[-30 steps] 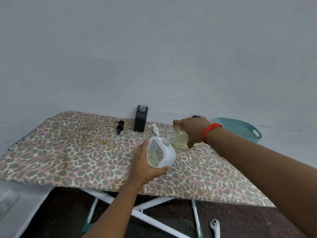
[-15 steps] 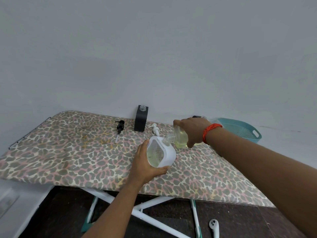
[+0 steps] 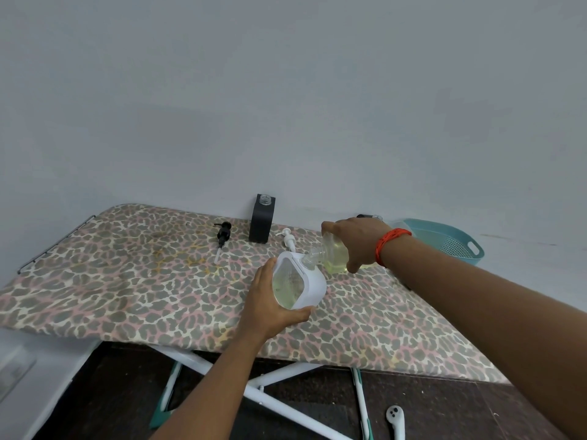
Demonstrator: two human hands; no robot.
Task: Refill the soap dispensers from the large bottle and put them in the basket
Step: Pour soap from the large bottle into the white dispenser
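Two hands busy, centre of frame. Left hand (image 3: 270, 309) cups the white dispenser (image 3: 305, 281) from the lower left, fingers curled under its base. The dispenser is tilted, and I can't tell if it touches the leopard-print tabletop (image 3: 127, 281). Right hand (image 3: 355, 239) grips the large bottle (image 3: 333, 258) from above. The bottle is tipped neck-down toward the left, with its mouth at the dispenser's top opening. Yellowish liquid shows in both; any stream is too small to make out.

Black dispenser (image 3: 262, 222) stands upright with its neck open at the tabletop's far edge by the wall, upper centre. Black pump (image 3: 223, 235) lies just left of it. White pump (image 3: 288, 239) lies just right of it, between the two dispensers. Teal basket (image 3: 457, 239) sits right of frame, beyond the right wrist, well apart from both dispensers. Orange band (image 3: 389, 241) is on the right wrist. Small white object (image 3: 395, 420) lies on the dark floor, lower right.
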